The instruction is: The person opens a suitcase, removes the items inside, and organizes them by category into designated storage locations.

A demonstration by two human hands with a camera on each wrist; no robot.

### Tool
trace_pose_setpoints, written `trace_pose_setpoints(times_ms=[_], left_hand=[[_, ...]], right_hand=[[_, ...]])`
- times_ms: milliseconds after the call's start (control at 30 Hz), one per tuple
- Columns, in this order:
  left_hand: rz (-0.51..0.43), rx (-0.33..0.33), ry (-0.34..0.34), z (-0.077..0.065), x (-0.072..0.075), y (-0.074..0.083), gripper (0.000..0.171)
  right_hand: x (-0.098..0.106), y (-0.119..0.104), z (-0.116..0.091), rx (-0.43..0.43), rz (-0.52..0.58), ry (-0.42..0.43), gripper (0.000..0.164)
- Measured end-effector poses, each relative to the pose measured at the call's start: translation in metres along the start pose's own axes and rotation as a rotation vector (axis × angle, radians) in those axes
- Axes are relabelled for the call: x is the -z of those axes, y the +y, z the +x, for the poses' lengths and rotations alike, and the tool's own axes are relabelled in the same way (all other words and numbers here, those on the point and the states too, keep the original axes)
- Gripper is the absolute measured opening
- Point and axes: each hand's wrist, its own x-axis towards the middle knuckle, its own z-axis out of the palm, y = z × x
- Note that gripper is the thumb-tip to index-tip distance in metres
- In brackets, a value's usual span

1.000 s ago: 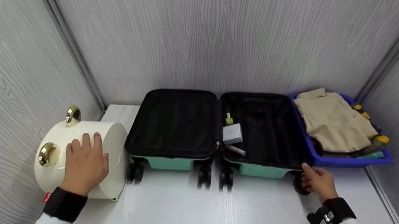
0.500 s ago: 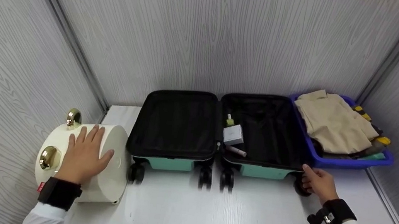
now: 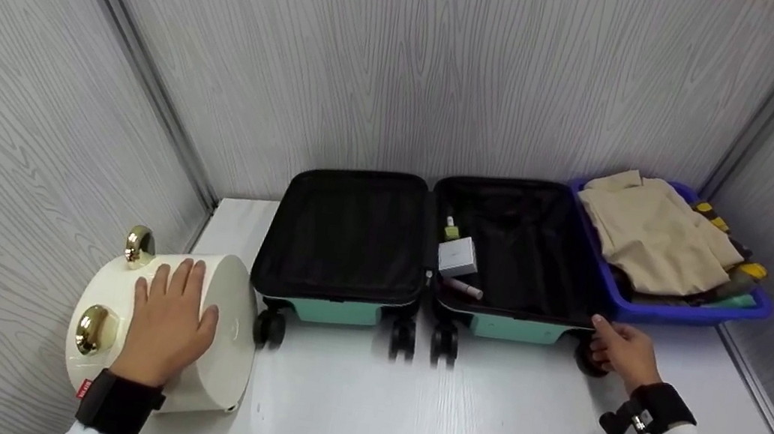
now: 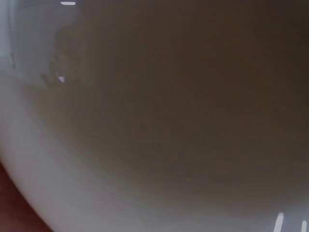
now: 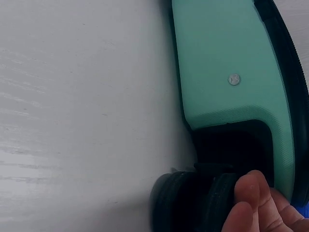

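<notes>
My left hand [image 3: 166,330] lies flat on top of a cream rounded box [image 3: 229,346] with two gold ring handles [image 3: 89,329]. In the left wrist view the box's glossy surface [image 4: 145,121] fills the picture. A mint-green suitcase [image 3: 522,330] lies open with its black-lined halves side by side. At its front right corner my right hand [image 3: 628,357] grips the edge, thumb on the rim and fingers beside a black wheel [image 5: 193,203]. Inside the right half are a small green bottle [image 3: 451,232], a white box [image 3: 458,257] and a pale tube [image 3: 464,288].
A blue basket [image 3: 683,318] of folded clothes, a beige garment [image 3: 657,236] on top, stands against the suitcase's right side. Grey wood-grain walls [image 3: 379,57] enclose the white table [image 3: 360,410] at the back and both sides.
My left hand has spread its fingers and lies farther along the cream box, which has shifted slightly nearer to me. The right hand keeps its grip on the suitcase corner.
</notes>
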Motion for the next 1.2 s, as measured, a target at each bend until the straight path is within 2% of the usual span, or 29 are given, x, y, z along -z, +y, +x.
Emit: trace_pose_setpoints(times_ms=[400, 633, 833, 1200], left_hand=[[0.012, -0.013, 0.076, -0.034, 0.003, 0.021, 0.066], [0.012, -0.045, 0.098, -0.049, 0.009, 0.027, 0.065], [0.004, -0.05, 0.066, -0.063, 0.012, 0.038, 0.066], [-0.014, -0.134, 0.028, -0.064, 0.005, 0.084, 0.07]], right_hand=[[0.0, 0.001, -0.001, 0.006, 0.003, -0.006, 0.057], [-0.001, -0.001, -0.001, 0.006, 0.003, 0.0, 0.062], [-0.001, -0.001, 0.0, -0.003, 0.001, -0.006, 0.064], [-0.002, 0.0, 0.001, -0.003, -0.012, -0.011, 0.074]])
